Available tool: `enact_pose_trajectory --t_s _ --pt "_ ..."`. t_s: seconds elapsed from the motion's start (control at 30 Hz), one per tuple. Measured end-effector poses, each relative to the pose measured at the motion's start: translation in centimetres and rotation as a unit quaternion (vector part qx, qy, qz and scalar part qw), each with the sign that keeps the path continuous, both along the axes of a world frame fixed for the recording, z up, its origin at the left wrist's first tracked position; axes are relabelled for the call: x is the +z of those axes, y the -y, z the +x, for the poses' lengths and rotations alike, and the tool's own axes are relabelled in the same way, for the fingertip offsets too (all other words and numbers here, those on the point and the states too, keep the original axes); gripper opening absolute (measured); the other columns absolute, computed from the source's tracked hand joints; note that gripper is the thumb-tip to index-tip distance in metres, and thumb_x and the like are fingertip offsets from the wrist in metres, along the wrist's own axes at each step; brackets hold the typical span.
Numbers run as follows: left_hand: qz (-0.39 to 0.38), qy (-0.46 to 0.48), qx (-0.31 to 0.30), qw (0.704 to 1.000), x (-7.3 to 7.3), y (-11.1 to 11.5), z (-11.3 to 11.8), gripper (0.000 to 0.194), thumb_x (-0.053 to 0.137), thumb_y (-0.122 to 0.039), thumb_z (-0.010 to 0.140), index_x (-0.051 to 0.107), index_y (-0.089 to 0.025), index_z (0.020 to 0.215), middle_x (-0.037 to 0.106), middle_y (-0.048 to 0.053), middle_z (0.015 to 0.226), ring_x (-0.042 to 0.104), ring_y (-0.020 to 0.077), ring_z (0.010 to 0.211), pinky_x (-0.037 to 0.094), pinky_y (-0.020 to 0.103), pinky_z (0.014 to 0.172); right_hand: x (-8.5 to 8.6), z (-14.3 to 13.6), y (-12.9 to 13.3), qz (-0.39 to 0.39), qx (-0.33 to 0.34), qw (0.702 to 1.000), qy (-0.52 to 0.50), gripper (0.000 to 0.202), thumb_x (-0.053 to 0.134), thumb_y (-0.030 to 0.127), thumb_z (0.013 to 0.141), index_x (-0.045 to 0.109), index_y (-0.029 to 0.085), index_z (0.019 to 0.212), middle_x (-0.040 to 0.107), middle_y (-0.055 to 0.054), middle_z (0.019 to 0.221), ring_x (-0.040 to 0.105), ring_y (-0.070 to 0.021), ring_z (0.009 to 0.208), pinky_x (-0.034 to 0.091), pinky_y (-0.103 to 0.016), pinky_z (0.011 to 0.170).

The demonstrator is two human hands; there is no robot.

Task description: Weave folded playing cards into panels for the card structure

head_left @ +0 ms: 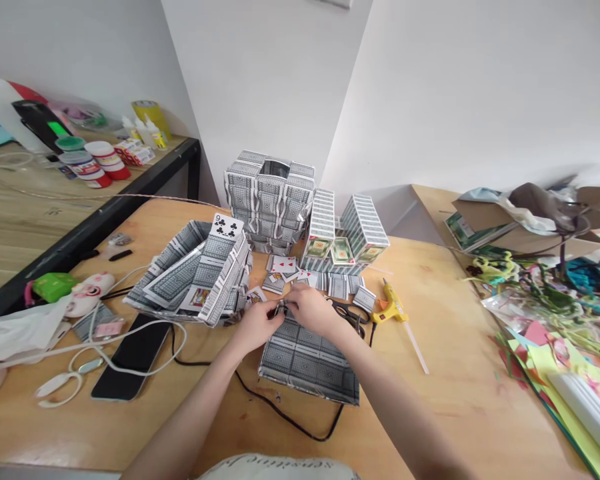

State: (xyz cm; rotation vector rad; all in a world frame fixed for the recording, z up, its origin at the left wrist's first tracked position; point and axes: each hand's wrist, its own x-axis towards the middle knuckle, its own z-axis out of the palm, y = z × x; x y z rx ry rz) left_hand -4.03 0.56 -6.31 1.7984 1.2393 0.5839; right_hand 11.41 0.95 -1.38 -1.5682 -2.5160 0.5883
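My left hand (261, 325) is closed, fingertips pinching the far left corner of a panel (310, 357) built from grey-backed playing cards. Close beside it, my right hand (311, 309) is closed too, its fingers pressed at the same corner. The fingers partly hide the spot where they meet. Loose playing cards (283, 265), some face up, lie just beyond my hands. Black-handled scissors (353, 312) rest at the right, partly behind my right wrist. A yellow glue gun (393, 307) lies farther right, with a glue stick sticking out of its back.
An open card-built box (185, 267) with cards inside stands left. Behind are a larger woven card box (270, 200) and stacked card packs (365, 227). A phone (133, 357), white scissors (60, 387) and cables lie left; colourful craft scraps (555, 347) cover the right.
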Motion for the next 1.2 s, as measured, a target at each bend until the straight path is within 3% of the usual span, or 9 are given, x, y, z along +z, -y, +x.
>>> enact_pose_trajectory --t_s 0.1,0.2,0.37,0.53,0.9,1.2 --pt "-0.020 0.021 -0.010 1.000 -0.1 0.1 -0.1 0.029 0.045 -0.021 0.070 0.064 -0.014 0.091 0.065 0.002 0.076 0.055 0.0168 0.071 0.042 0.024 0.065 0.2 0.4 0.5 0.004 -0.001 0.998 -0.055 0.024 0.048 0.012 0.077 0.061 0.014 0.098 0.060 -0.008 0.092 0.054 -0.0157 0.089 0.039 -0.023 0.078" --pt "-0.038 0.041 -0.010 0.998 0.0 0.2 -0.1 0.036 0.043 -0.020 0.071 0.062 -0.015 0.101 0.067 0.003 0.089 0.058 0.0193 0.085 0.043 0.027 0.077 0.9 1.3 0.7 -0.015 -0.023 0.998 -0.061 0.044 0.056 0.017 0.072 0.052 0.016 0.116 0.059 -0.008 0.105 0.054 -0.0172 0.094 0.039 -0.025 0.081" --pt "-0.049 0.049 -0.009 0.998 0.4 0.3 -0.1 0.035 0.041 -0.022 0.074 0.063 -0.015 0.100 0.068 0.003 0.085 0.059 0.0199 0.084 0.044 0.028 0.077 1.5 2.0 0.7 -0.047 -0.042 0.998 0.019 0.024 0.046 0.016 0.080 0.064 0.019 0.097 0.066 -0.007 0.090 0.059 -0.0170 0.085 0.039 -0.025 0.074" --pt "-0.063 0.021 -0.009 0.998 0.7 0.3 0.0 0.032 0.039 -0.025 0.076 0.064 -0.015 0.093 0.067 0.003 0.080 0.059 0.0201 0.078 0.045 0.027 0.069 1.1 1.5 1.0 -0.028 -0.051 0.997 0.043 0.023 0.044 0.017 0.083 0.067 0.019 0.086 0.068 -0.006 0.082 0.060 -0.0171 0.081 0.039 -0.023 0.069" --pt "-0.048 0.037 0.006 0.998 0.3 0.6 0.4 0.034 0.038 -0.021 0.077 0.062 -0.016 0.100 0.067 0.006 0.097 0.059 0.0214 0.092 0.043 0.031 0.083 -0.7 0.9 2.1 0.038 -0.114 0.990 -0.074 0.025 0.048 0.015 0.080 0.067 0.023 0.094 0.070 -0.001 0.089 0.063 -0.0153 0.081 0.043 -0.022 0.074" --pt "-0.033 0.037 0.005 0.999 -0.1 0.6 0.5 0.039 0.039 -0.022 0.078 0.057 -0.017 0.112 0.060 0.005 0.115 0.051 0.0195 0.110 0.035 0.034 0.097 -1.3 0.4 3.0 0.019 -0.156 0.987 0.026 0.026 0.042 0.019 0.084 0.064 0.024 0.096 0.069 -0.002 0.092 0.062 -0.0156 0.085 0.041 -0.023 0.073"
